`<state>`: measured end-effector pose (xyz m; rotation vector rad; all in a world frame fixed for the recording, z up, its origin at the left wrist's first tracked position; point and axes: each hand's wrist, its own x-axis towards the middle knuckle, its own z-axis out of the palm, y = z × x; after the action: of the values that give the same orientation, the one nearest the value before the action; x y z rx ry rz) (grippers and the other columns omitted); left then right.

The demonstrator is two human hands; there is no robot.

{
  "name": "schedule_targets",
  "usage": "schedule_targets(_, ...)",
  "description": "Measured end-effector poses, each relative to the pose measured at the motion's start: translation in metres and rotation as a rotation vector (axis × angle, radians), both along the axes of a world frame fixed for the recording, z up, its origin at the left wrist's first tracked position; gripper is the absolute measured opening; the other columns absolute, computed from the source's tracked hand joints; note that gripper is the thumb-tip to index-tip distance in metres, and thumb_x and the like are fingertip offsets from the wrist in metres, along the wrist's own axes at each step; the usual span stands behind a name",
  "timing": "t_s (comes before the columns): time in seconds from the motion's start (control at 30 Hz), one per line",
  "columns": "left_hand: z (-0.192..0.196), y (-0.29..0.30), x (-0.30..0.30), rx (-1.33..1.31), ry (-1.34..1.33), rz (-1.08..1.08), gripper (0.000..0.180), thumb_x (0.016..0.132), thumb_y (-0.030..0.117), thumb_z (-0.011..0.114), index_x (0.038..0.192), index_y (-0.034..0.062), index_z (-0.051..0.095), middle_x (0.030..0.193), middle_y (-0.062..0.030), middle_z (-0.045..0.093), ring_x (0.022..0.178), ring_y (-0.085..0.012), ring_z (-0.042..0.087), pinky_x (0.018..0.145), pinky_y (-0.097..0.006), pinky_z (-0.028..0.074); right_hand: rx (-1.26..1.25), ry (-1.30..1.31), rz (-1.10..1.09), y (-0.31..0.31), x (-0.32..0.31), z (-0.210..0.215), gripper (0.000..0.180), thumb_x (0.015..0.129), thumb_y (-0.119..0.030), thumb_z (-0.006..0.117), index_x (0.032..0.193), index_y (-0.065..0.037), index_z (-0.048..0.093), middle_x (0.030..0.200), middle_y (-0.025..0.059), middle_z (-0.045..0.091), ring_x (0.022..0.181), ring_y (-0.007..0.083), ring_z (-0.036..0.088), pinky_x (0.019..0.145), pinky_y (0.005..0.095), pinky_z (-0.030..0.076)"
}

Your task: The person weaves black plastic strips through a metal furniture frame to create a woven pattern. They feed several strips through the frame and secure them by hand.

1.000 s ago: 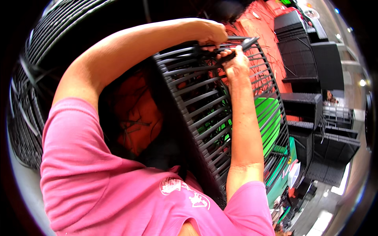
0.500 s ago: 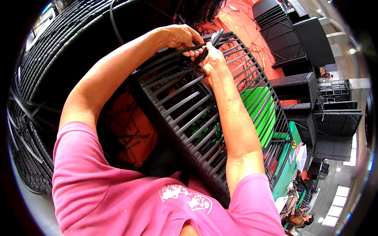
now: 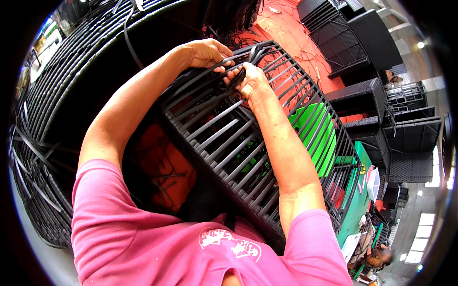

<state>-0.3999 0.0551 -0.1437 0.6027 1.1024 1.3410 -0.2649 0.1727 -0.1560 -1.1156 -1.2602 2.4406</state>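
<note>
A black frame (image 3: 206, 153) strung with rows of flat black strips slants across the middle in front of me. At its far end my right hand (image 3: 251, 85) is closed around a looped bundle of black plastic strips (image 3: 235, 81). Beside it, to the left, my left hand (image 3: 210, 53) pinches a black strip at the frame's far left corner. The fingertips of the two hands are a short way apart. Both forearms reach over the frame, and the right one covers part of the rows.
A green seat-like panel (image 3: 312, 138) shows through the strips. To the left stands a large black woven piece (image 3: 52, 90) with loose strips. Black woven furniture (image 3: 353, 102) stands at the right, beyond orange-red flooring (image 3: 286, 31) littered with scraps. A person (image 3: 379, 257) sits far right.
My hands have come slightly nearer and moved apart from each other; before, their fingers met at the bundle. The view has shifted a little.
</note>
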Motion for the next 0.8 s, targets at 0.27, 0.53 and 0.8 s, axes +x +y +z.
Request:
schedule_targets(0.27, 0.006, -0.001, 0.008, -0.002, 0.091, 0.044, 0.057, 0.077, -0.006, 0.062, 0.127, -0.0114, 0.036, 0.098, -0.0182, 0.062, 0.057, -0.0156, 0.063, 0.049, -0.023, 0.056, 0.170, -0.127, 0.367, -0.002, 0.005, 0.008, 0.023, 0.093, -0.024, 0.042, 0.096, -0.004, 0.053, 0.069, 0.0033, 0.050, 0.055, 0.0197, 0.057, 0.056, 0.0422, 0.056)
schedule_targets(0.53, 0.009, 0.001, 0.007, -0.100, 0.506, 0.063, 0.066, 0.068, 0.005, 0.074, 0.124, -0.0098, 0.042, 0.077, -0.0101, 0.064, 0.040, -0.0055, 0.046, 0.031, -0.018, 0.030, 0.614, -0.072, 0.712, -0.032, 0.014, 0.031, 0.023, 0.092, -0.028, 0.046, 0.084, -0.006, 0.051, 0.064, 0.0000, 0.048, 0.053, 0.0118, 0.050, 0.048, 0.0266, 0.047)
schedule_targets(0.8, 0.013, -0.002, 0.020, -0.066, 0.807, 0.167, 0.045, 0.070, 0.011, 0.074, 0.107, -0.0041, 0.054, 0.055, 0.0008, 0.050, 0.038, -0.0038, 0.041, 0.032, -0.019, 0.030, 0.848, -0.123, 0.643, -0.043, 0.007, 0.006, 0.015, 0.087, -0.017, 0.049, 0.095, -0.005, 0.055, 0.066, 0.0038, 0.052, 0.050, 0.0131, 0.051, 0.044, 0.0264, 0.045)
